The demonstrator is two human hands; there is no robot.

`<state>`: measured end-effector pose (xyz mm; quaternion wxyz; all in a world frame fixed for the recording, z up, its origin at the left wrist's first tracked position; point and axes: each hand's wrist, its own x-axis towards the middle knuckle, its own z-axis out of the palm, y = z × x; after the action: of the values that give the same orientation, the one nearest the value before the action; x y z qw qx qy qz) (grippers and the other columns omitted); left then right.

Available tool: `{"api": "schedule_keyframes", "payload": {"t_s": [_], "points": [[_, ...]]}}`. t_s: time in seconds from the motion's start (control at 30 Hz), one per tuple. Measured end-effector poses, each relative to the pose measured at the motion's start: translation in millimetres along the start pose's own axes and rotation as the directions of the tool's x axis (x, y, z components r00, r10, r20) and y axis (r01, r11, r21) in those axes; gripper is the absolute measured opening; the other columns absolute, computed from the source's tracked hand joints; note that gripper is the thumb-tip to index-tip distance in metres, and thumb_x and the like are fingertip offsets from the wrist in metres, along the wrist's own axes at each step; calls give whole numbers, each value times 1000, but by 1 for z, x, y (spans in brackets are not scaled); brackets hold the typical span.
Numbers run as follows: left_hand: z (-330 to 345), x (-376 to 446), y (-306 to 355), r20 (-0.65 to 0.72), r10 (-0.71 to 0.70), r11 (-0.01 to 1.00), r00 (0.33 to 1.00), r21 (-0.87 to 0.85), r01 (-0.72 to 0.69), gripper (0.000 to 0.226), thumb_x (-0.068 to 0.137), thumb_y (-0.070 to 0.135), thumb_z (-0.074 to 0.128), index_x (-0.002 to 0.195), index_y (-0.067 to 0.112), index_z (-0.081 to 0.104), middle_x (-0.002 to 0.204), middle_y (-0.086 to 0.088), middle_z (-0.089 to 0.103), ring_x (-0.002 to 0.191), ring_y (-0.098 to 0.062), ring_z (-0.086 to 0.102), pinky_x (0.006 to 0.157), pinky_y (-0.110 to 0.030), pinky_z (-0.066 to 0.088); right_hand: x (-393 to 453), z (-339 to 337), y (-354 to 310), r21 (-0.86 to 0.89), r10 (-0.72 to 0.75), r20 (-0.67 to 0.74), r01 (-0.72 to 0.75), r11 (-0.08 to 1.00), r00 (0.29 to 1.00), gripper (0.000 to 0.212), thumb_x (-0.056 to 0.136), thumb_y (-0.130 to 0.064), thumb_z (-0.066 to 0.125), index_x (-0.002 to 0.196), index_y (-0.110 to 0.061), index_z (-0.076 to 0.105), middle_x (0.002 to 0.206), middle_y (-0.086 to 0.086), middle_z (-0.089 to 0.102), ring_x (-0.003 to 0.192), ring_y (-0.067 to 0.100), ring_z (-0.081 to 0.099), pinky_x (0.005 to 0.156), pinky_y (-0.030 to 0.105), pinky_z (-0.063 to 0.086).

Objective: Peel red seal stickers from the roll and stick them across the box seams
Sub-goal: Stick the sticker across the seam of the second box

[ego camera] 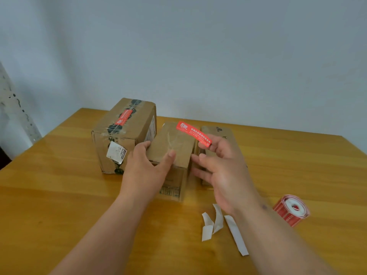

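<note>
Three cardboard boxes stand on the wooden table [59,195]. The large left box [123,135] carries a red seal sticker [123,117] across its taped top seam. My left hand [147,167] grips the near end of the small middle box [172,143], thumb on its top. My right hand [222,165] pinches one end of a peeled red seal sticker [193,132], which hangs over the far right part of that box's top. The sticker roll [292,210] lies on the table at the right.
A long flat box [218,133] lies to the right of the middle one, partly behind my right hand. Three white backing strips [214,225] lie on the table near my right wrist. A pale wall rises behind the table's far edge.
</note>
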<state>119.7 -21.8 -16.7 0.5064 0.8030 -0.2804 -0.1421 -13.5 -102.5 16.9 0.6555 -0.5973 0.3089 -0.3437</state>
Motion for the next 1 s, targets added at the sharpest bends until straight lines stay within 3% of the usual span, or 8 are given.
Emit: {"api": "schedule_keyframes", "payload": {"t_s": [0.07,0.3,0.4,0.53,0.7,0.83,0.9,1.0], "points": [[-10,-7,-2,15,14,999,1000,39,-15,84,73,66,66,141,27,38,131,6,47,114,-16,51,94,-41,51,-13,1,-1,7,20,27,-20,1000,999,32,90,2,54,110,-22,60,111,-1,63,100,18,66,86,39,56],[-40,-24,-11,135,-35,999,990,1,35,69,77,43,76,138,36,45,132,5,49,111,-17,52,98,-41,47,-43,6,-1,-78,29,63,-24,997,998,25,91,3,51,103,-17,61,94,6,65,84,19,72,78,36,55],[-51,-28,-10,233,-49,993,971,-94,72,61,82,28,75,136,38,50,126,9,51,100,-7,52,87,-29,42,-42,7,-7,-175,-46,4,46,983,999,19,93,-8,55,100,-24,63,90,3,65,82,16,70,76,32,54],[-63,-22,-11,372,-39,989,927,-117,88,58,83,21,74,133,44,54,125,13,53,101,-2,49,91,-26,35,-35,5,-14,-359,-146,-74,110,927,987,11,94,-24,56,94,-31,64,76,-4,69,79,19,67,76,37,54],[-66,-13,-16,475,34,990,879,-138,36,46,92,23,64,132,43,55,126,20,52,111,3,47,94,-19,30,-26,6,-18,-521,-183,-28,142,842,983,12,94,-27,54,89,-30,64,74,-2,67,67,12,58,54,16,43],[-59,-13,-21,437,90,987,895,-158,-22,34,99,28,52,130,43,57,122,25,55,108,8,50,80,-12,38,-19,8,-16,-632,-140,45,137,763,989,13,93,-29,54,85,-32,64,68,-7,64,54,-3,51,46,10,38],[-54,-15,-22,353,105,973,930,-230,-23,30,101,29,47,125,40,61,123,20,59,112,2,53,83,-14,41,-17,10,-16,-654,-132,75,149,742,988,14,93,-29,55,85,-31,65,66,-7,63,48,-5,46,44,9,36],[-53,-21,-15,185,111,964,977,-260,-60,28,100,40,43,112,32,68,113,17,62,102,3,55,76,-16,41,-17,12,-17,-646,-138,106,173,743,985,14,93,-26,56,84,-29,67,65,-5,61,47,-1,44,42,8,35]]}}
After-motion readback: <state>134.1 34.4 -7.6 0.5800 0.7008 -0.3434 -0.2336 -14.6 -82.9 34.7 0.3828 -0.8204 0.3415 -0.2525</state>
